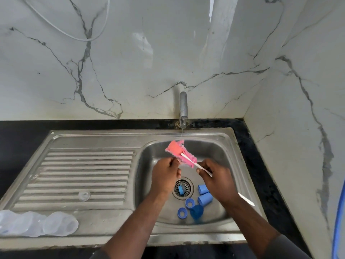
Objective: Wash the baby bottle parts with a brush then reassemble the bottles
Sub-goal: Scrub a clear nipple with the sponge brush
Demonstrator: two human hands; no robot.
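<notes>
Right hand (218, 181) grips the brush (183, 156) handle while the left hand (165, 176) pinches its pink sponge, up over the sink (220, 146) under the tap (183, 105). Blue caps (202, 194) sit by the drain (182, 187), clear bottles (37, 223) lie on the drainboard.

Bright, even daylight. Broad glare streaks on the marble wall (220, 25), upper right; dull sheen across the steel sink (89, 139). Shadows faint. Wide-angle bowing at frame edges. Clear bottles (37, 223) lower left smeared; blue bottle part (196, 212) motion-blurred.

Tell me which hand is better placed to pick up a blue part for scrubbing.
Left, probably. The right hand grips the brush handle; the left hand only pinches its sponge and could let go for the blue caps.
</notes>
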